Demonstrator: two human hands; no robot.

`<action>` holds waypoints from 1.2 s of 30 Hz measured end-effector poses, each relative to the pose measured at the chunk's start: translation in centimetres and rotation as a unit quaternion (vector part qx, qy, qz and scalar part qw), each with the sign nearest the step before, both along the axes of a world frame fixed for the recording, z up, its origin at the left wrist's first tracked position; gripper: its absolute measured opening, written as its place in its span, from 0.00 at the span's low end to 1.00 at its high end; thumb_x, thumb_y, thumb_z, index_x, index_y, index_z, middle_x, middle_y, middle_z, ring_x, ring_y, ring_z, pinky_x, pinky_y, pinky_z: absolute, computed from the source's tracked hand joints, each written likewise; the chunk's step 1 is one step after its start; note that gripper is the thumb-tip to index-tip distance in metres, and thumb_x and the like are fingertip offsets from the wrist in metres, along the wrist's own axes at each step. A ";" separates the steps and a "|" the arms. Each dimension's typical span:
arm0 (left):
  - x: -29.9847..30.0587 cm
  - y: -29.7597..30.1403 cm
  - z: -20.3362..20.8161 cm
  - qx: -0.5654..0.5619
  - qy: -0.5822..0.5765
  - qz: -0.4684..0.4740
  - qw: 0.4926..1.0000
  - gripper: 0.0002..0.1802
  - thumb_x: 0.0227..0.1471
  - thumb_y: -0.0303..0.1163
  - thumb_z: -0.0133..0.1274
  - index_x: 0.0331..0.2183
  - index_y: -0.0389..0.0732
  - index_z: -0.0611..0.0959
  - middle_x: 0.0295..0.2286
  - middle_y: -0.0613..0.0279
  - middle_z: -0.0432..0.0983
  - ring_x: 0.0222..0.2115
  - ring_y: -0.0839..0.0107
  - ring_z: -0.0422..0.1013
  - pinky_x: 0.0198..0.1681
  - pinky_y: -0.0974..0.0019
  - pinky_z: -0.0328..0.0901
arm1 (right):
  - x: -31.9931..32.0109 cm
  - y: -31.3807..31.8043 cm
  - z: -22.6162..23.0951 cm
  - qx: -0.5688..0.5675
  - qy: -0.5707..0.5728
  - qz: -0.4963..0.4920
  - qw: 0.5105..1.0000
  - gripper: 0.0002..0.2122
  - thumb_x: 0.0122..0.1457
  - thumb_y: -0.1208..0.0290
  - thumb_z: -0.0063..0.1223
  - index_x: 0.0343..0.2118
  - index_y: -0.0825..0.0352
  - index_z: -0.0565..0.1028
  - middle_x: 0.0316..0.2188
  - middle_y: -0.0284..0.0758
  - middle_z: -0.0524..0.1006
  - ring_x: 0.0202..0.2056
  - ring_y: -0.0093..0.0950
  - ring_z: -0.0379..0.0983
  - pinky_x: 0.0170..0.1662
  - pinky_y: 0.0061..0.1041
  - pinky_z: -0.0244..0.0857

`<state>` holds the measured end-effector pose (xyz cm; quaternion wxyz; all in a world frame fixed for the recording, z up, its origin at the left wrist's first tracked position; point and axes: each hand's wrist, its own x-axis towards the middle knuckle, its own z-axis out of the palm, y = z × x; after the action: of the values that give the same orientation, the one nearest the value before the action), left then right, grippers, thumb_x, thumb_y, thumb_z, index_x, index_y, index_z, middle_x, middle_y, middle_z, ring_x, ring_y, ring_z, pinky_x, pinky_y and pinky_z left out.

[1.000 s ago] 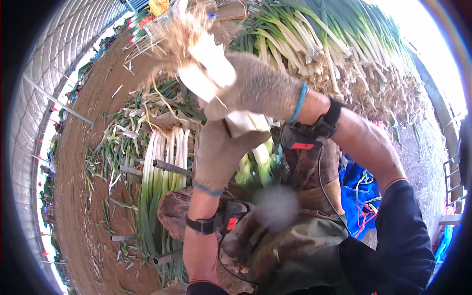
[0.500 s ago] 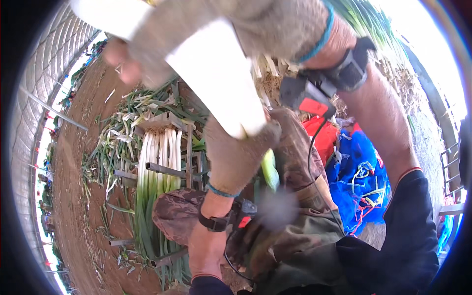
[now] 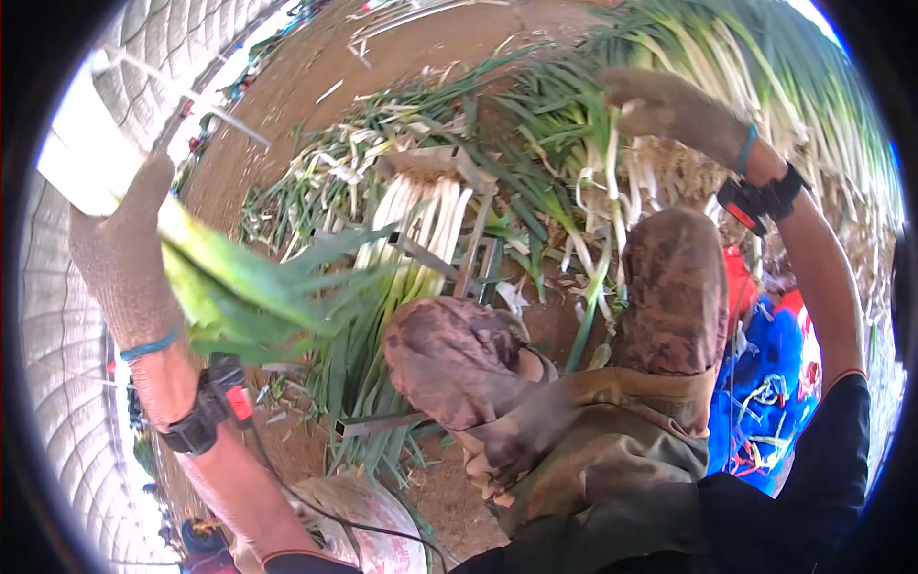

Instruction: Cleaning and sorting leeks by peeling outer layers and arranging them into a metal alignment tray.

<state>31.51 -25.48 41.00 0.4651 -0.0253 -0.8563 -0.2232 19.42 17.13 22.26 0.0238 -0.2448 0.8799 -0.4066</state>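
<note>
My left hand, in a knit work glove, is raised at the far left and closed around a leek. The leek's white shank points up and left, glaringly bright, while its green leaves trail right, blurred. My right hand, also gloved, is at the upper right with its fingers stretched out, over leek trimmings and beside the large leek pile. Between my hands, a bundle of leeks lies in a metal frame, roots at the far end and leaves toward me.
Loose leaves and peelings cover the dirt floor around the frame. My knees in camouflage trousers are in the middle. Blue netting with coloured ties lies to the right. A whitish sack sits at the lower left.
My hands have parted. My left hand carried the leek to the far left, and my right hand swung across to the upper right. The view has also shifted.
</note>
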 end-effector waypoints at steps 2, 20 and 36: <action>-0.9 -6.4 -0.3 -0.028 -0.064 0.064 0.996 0.21 0.46 0.28 0.65 0.44 0.32 0.82 0.35 0.61 0.81 0.34 0.74 0.75 0.40 0.68 0.68 | -1.5 4.1 -3.8 0.002 -0.073 -0.013 0.997 0.32 0.60 0.67 0.59 0.67 0.61 0.63 0.56 0.40 0.75 0.55 0.31 0.72 0.58 0.32 0.69; -10.8 -14.4 -31.9 -0.201 -0.553 0.306 0.749 0.23 0.50 0.29 0.56 0.50 0.40 0.73 0.41 0.42 0.80 0.43 0.45 0.78 0.48 0.49 0.72 | -0.3 5.3 -10.0 0.293 -0.157 0.136 0.933 0.34 0.46 0.54 0.67 0.58 0.59 0.72 0.53 0.44 0.75 0.55 0.46 0.71 0.60 0.43 0.64; -19.0 -17.8 -52.2 -0.421 -0.561 0.176 0.690 0.40 0.57 0.43 0.55 0.66 0.41 0.62 0.63 0.54 0.61 0.58 0.55 0.65 0.61 0.55 0.60 | -10.0 -0.4 -18.0 0.320 -0.319 0.204 0.868 0.32 0.53 0.53 0.66 0.58 0.63 0.71 0.43 0.39 0.81 0.38 0.34 0.79 0.39 0.32 0.71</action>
<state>12.48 -43.24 -11.20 -0.1311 0.0624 -0.9507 0.2741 9.42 16.73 4.25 0.4630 -0.2550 0.8365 -0.1446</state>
